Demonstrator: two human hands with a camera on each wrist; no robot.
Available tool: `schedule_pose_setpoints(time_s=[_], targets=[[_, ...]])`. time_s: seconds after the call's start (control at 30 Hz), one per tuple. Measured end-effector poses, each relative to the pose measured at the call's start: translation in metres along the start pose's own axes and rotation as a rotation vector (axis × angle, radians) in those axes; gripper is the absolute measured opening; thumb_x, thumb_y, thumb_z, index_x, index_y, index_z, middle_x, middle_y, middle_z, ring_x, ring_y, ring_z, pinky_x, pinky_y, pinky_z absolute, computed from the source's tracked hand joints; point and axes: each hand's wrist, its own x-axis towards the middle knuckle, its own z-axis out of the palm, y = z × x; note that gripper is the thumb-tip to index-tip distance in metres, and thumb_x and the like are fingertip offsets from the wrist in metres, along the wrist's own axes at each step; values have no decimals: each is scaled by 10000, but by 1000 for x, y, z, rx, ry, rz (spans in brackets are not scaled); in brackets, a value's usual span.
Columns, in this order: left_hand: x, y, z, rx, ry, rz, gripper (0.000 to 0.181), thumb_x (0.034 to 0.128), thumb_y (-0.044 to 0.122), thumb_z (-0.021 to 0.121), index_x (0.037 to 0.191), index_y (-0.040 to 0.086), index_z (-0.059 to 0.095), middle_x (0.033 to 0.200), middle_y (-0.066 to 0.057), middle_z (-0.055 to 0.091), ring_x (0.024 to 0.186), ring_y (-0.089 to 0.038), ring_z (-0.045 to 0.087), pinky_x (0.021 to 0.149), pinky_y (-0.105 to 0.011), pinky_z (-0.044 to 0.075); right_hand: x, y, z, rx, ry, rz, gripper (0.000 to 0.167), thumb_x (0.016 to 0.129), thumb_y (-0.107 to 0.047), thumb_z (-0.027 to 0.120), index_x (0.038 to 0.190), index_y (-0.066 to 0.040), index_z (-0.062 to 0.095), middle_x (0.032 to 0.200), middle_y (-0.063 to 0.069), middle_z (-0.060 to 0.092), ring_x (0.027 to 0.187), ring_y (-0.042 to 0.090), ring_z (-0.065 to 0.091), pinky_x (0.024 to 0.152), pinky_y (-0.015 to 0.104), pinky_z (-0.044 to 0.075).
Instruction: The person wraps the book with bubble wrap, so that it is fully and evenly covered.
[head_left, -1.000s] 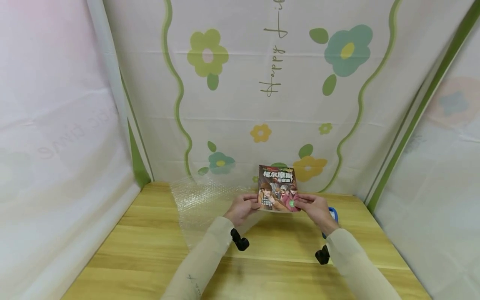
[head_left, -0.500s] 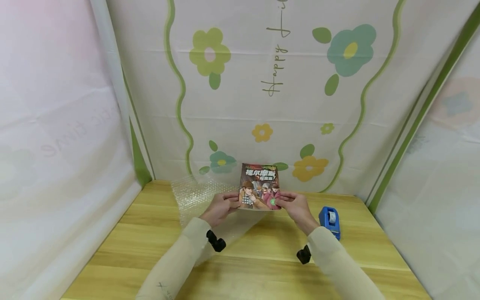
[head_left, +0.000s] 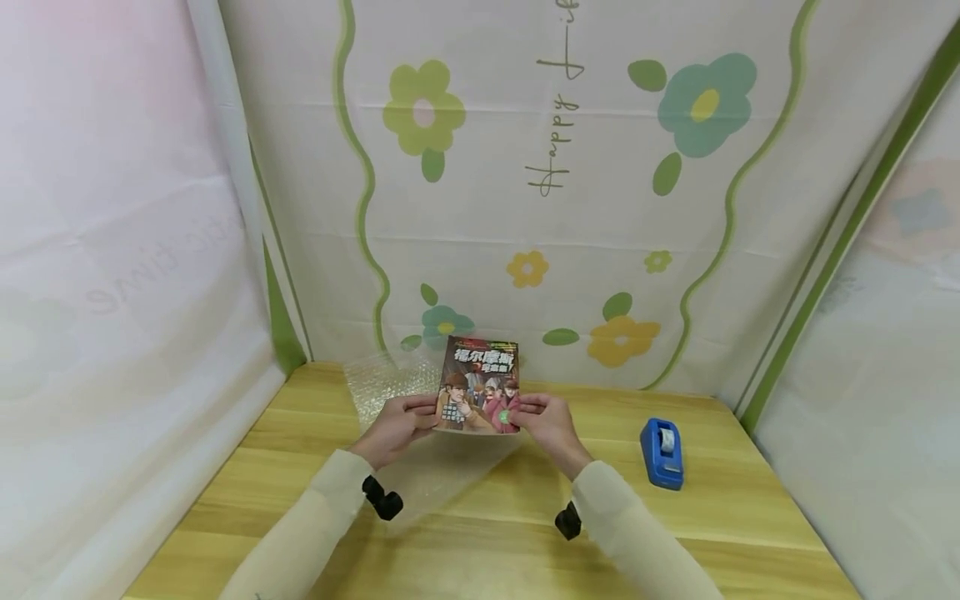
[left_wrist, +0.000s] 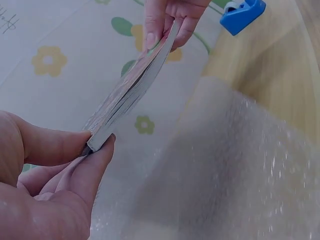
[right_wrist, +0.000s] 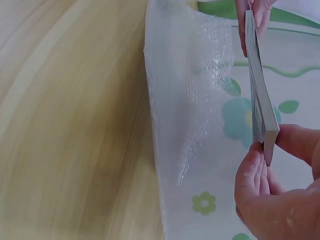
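A paperback book (head_left: 478,387) with an illustrated cover is held above the table, its cover facing the head camera. My left hand (head_left: 396,427) pinches its left edge between thumb and fingers; in the left wrist view, the book's page edges (left_wrist: 132,92) show. At the opposite edge my right hand (head_left: 551,429) pinches the book the same way, thumb on the cover. Under and behind the book a clear sheet of bubble wrap (head_left: 442,479) lies on the table, partly hidden by the book and left hand. The right wrist view shows the bubble wrap (right_wrist: 187,100) below the raised book.
A blue tape dispenser (head_left: 663,454) stands on the wooden table (head_left: 720,542) to the right of my right hand. Flower-printed cloth (head_left: 480,208) hangs behind the table, and white cloth panels close off both sides.
Both hands have carried the book leftward, over the bubble wrap, gripping it throughout. The tape dispenser, partly covered by the right arm before, is now fully visible.
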Motion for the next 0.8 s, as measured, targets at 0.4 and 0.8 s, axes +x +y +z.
schedule_pose_setpoints(time_s=[0.4,0.8], targets=[[-8,-17,-35,54,23,-35,501,1012,-97,587,1492,-168,464,1461,-375,550,1045,-125,711,921,-236,619,3,18,37,-30,-28,-24,343,880,-11,809,1192,94,712,1104,232,767,939,173,740,844,322,654],[-2,-29,-51,139,44,-48,489,1023,-80,588,1492,-158,475,1434,-367,583,1058,-143,718,908,-273,627,14,34,57,-45,-71,-2,334,892,1,806,1197,94,707,1097,226,769,944,202,750,815,283,649]])
